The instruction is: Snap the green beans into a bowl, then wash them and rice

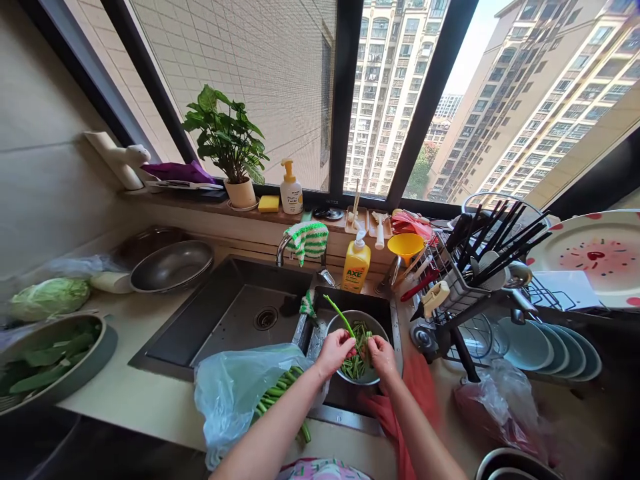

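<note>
While the person's left hand (334, 352) pinches 1 long green bean (341, 317) between thumb and fingers, its end poking up past the rim, the right hand (382, 355) sits just beside it with its fingers drawn close together; whether they grip anything, I can't tell. Both hands are over a steel bowl (373, 319) of cut beans (356, 363), which stands in the right basin of a 2-basin steel sink (235, 320). Under the left forearm, a clear plastic bag (230, 400) of whole beans (277, 397) lies across the sink's front edge. Behind the bowl stands a yellow dish soap bottle (356, 267), and a striped cloth (306, 241) hangs on the faucet (284, 248). To the right, a dish rack (450, 313) stands above 4 or so leaning plates (550, 353). Farther left on the counter lie a cabbage (47, 300) and a wide bowl of leafy greens (50, 360).
</note>
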Tool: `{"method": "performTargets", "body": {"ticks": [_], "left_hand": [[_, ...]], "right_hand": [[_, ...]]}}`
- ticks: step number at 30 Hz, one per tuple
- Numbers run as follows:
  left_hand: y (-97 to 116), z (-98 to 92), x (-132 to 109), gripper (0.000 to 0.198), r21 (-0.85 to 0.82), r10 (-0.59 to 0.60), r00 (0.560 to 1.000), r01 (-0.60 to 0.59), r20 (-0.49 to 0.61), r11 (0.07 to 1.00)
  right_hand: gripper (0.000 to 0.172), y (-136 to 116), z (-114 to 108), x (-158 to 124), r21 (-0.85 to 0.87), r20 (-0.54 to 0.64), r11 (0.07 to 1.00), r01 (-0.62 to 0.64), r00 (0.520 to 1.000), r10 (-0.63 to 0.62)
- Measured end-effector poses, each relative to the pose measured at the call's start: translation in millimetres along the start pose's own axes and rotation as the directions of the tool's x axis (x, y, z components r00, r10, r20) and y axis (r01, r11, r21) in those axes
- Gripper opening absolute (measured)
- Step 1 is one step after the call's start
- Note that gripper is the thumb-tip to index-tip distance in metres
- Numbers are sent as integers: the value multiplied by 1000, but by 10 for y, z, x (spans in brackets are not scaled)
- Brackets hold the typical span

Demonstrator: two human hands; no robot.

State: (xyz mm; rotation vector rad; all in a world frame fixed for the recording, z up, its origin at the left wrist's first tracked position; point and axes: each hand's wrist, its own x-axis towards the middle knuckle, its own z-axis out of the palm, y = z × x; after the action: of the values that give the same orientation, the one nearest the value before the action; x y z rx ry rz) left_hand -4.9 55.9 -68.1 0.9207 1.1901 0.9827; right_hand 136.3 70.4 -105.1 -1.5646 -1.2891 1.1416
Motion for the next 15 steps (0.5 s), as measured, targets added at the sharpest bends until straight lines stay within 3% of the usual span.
{"method": "performTargets", "body": {"ticks": [4,11,13,15], "left_hand": [[-61,-37,61,19,92,-11,1000,12,-10,996],[-91,63,19,18,112,-46,993,34,108,993],[-70,54,18,26,82,-43,995,35,92,996],[-71,38,33,30,42,-27,1000,27,9,999]], "right_hand": [[38,-76,-4,-10,275,214,952,-136,974,78],[39,-192,33,-42,321,170,940,-112,984,59],[40,-166,34,-51,284,191,956,-74,981,19],[39,-129,51,-66,250,231,968,-30,973,-29]]}}
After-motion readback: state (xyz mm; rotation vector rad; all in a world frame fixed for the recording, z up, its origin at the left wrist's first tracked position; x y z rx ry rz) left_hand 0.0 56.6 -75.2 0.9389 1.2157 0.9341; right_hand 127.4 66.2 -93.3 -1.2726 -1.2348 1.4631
